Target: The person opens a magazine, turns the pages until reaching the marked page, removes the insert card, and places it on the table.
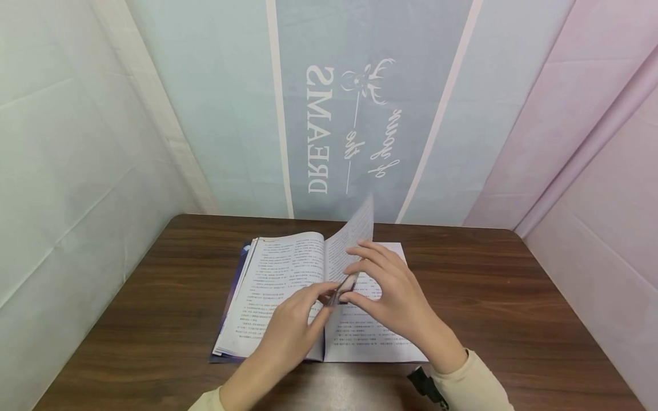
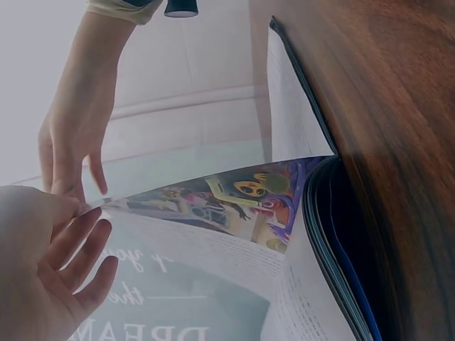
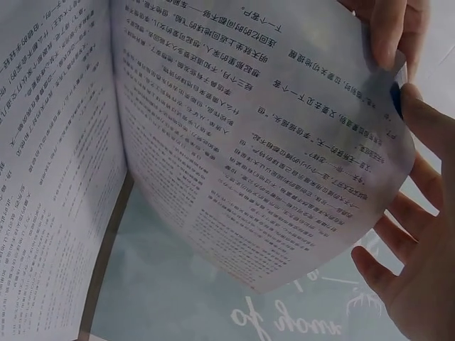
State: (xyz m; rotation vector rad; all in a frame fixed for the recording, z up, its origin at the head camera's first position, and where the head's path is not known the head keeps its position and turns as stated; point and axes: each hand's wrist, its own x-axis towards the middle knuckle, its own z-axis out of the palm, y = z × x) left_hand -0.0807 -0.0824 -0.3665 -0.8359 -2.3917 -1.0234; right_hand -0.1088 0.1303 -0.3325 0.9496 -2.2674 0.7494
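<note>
An open book (image 1: pixel 267 291) lies on the table, dense with printed text. One page (image 1: pixel 354 231) stands raised between its two halves and curves upward. My left hand (image 1: pixel 295 319) pinches the near corner of that page between thumb and fingers. Close beside it, my right hand (image 1: pixel 393 285) has its thumb and fingers spread apart around the page's free edge. In the left wrist view, a colourful illustration (image 2: pixel 249 192) shows on one face of the page. Text covers the face of the raised page (image 3: pixel 263 142) in the right wrist view, where the right fingers (image 3: pixel 373 270) are spaced apart.
The brown wooden table (image 1: pixel 488 297) extends around the book. Behind it hangs a curtain (image 1: pixel 231 114) with mirrored lettering and a deer's head, and pale fabric (image 1: pixel 77 171) encloses the sides. A small black device (image 1: pixel 426 385) is at the right sleeve.
</note>
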